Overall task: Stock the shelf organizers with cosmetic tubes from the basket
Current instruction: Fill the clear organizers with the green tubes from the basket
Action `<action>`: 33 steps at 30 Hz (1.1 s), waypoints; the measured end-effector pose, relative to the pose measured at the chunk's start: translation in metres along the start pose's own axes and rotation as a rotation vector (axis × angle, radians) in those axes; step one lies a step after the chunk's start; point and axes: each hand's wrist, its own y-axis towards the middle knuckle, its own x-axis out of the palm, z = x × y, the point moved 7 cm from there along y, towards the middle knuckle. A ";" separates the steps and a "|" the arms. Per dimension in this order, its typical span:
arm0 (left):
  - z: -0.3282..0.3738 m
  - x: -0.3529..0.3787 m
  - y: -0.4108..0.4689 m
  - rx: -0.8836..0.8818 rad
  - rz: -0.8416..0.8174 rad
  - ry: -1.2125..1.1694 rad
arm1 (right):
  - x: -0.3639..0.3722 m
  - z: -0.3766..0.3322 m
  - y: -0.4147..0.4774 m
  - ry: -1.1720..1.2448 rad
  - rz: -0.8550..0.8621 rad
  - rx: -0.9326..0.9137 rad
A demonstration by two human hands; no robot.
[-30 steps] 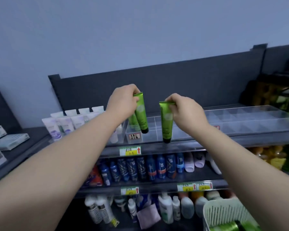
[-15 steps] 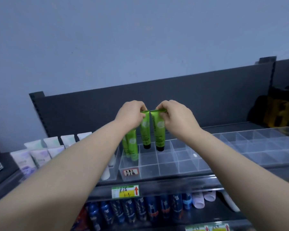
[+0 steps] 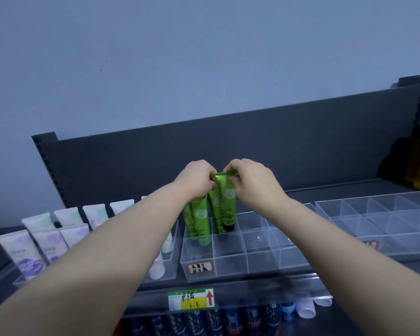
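Observation:
A clear acrylic organizer (image 3: pixel 230 265) with a handwritten label stands on the top shelf. Two green tubes (image 3: pixel 199 220) stand cap-down in its left column. My right hand (image 3: pixel 251 184) pinches the crimped top of a green tube (image 3: pixel 229 204), whose black cap is down inside a back compartment of the second column. My left hand (image 3: pixel 196 180) pinches the top of another green tube (image 3: pixel 213 203) just behind and left of it, touching it. The lower end of that tube is hidden. The basket is out of view.
White and lilac tubes (image 3: pixel 46 241) fill an organizer on the left. A second clear organizer (image 3: pixel 378 214) sits on the right. A dark back panel (image 3: pixel 301 146) rises behind the shelf. A price tag (image 3: pixel 191 299) marks the shelf edge, with dark blue bottles (image 3: pixel 230 322) below.
Both hands moved forward and together, lowering their green tubes cap-down into the organizer's back compartments. The view has closed in on the top shelf; the basket dropped out of sight.

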 end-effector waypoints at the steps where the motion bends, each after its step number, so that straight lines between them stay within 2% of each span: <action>1: -0.001 0.002 0.002 0.008 -0.020 -0.007 | 0.004 0.001 0.001 -0.014 -0.020 0.005; 5: -0.009 0.004 0.004 0.005 -0.041 -0.117 | 0.021 0.008 0.000 -0.043 -0.082 0.031; 11: -0.027 -0.012 -0.005 -0.069 0.085 -0.275 | 0.044 0.011 -0.006 -0.066 -0.146 0.026; 15: -0.037 -0.026 -0.020 -0.069 0.129 -0.215 | 0.045 0.004 -0.008 -0.131 -0.141 -0.035; 20: -0.034 -0.026 -0.036 0.008 0.013 -0.143 | 0.044 -0.002 -0.009 -0.191 -0.122 -0.053; 23: -0.032 -0.019 -0.039 0.039 -0.051 -0.010 | 0.039 -0.006 -0.010 -0.229 -0.076 -0.066; 33: -0.038 -0.021 -0.038 0.010 -0.051 0.185 | 0.036 -0.016 -0.009 -0.271 -0.033 -0.114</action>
